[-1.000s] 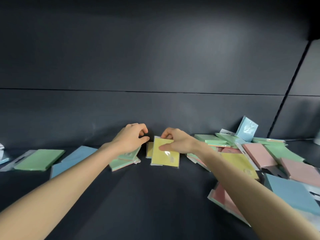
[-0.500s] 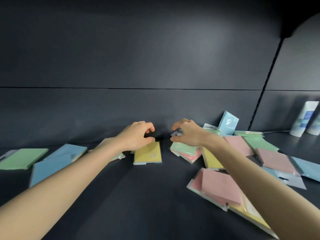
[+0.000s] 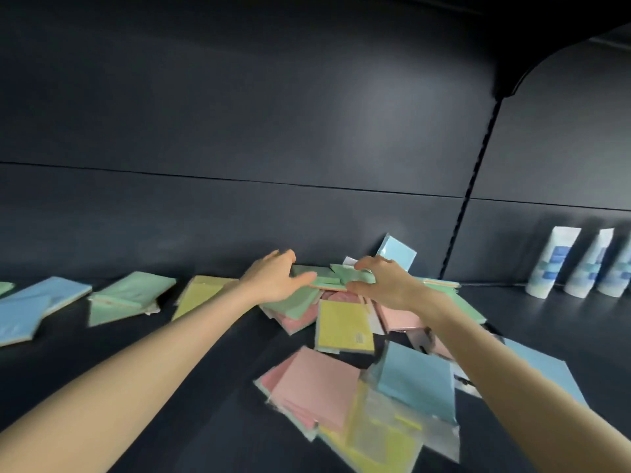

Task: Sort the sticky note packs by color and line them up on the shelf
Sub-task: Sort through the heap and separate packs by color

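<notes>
A jumbled pile of sticky note packs covers the right half of the dark shelf [image 3: 211, 387]. Both hands hover over green packs [image 3: 326, 279] at the back of the pile. My left hand [image 3: 276, 279] has its fingers spread over their left end, thumb near the edge. My right hand [image 3: 384, 285] arches over their right end, fingers loosely bent. Whether either hand grips a pack is unclear. To the left lie sorted packs: yellow [image 3: 201, 295], green [image 3: 131, 295] and blue [image 3: 41, 303]. A yellow pack [image 3: 343, 326], a pink pack [image 3: 314, 387] and a blue pack [image 3: 416, 380] lie loose in front.
White and blue tubes [image 3: 551, 261] stand at the back right, past a vertical shelf divider [image 3: 471, 186]. A blue pack [image 3: 396, 250] leans against the back wall behind my right hand. Bare shelf surface shows in the front left.
Both hands left the yellow pack and moved right onto the green packs in the pile. The view has swung right, so the sorted packs now sit further left.
</notes>
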`<action>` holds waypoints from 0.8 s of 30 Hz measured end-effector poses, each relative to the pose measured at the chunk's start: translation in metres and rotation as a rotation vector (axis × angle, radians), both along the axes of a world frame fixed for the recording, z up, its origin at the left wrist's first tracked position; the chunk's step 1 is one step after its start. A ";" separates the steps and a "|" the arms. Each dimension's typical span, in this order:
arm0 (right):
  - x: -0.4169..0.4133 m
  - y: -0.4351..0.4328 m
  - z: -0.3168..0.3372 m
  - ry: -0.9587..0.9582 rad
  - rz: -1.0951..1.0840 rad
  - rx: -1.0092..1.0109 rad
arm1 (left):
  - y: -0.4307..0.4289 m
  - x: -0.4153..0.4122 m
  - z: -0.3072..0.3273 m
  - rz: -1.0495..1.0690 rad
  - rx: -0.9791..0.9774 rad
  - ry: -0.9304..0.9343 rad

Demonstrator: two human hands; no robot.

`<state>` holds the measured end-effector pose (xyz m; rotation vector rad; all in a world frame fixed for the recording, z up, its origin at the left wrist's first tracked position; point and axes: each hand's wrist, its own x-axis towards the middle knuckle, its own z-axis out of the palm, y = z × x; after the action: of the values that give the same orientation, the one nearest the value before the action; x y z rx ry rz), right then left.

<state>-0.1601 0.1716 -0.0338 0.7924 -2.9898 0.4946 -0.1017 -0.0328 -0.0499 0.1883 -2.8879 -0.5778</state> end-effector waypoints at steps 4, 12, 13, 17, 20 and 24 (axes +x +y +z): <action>-0.009 0.012 0.000 -0.072 0.057 -0.032 | 0.019 -0.009 -0.005 0.136 -0.006 -0.052; -0.024 0.018 -0.009 -0.080 0.114 -0.130 | 0.035 -0.002 -0.003 0.267 0.130 -0.061; -0.027 0.017 -0.011 -0.067 0.104 -0.127 | 0.035 -0.001 -0.003 0.270 0.142 -0.061; -0.035 0.014 -0.015 -0.081 0.079 -0.108 | 0.032 0.000 -0.006 0.268 0.174 -0.065; -0.038 0.013 -0.014 -0.141 0.090 -0.123 | 0.032 0.000 -0.007 0.257 0.189 -0.082; -0.040 0.011 -0.012 -0.262 0.137 -0.163 | 0.029 0.001 -0.006 0.216 0.206 -0.088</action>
<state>-0.2004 0.1825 -0.0456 0.9934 -3.0834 0.9016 -0.1006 -0.0037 -0.0558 0.5611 -2.8349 -0.8432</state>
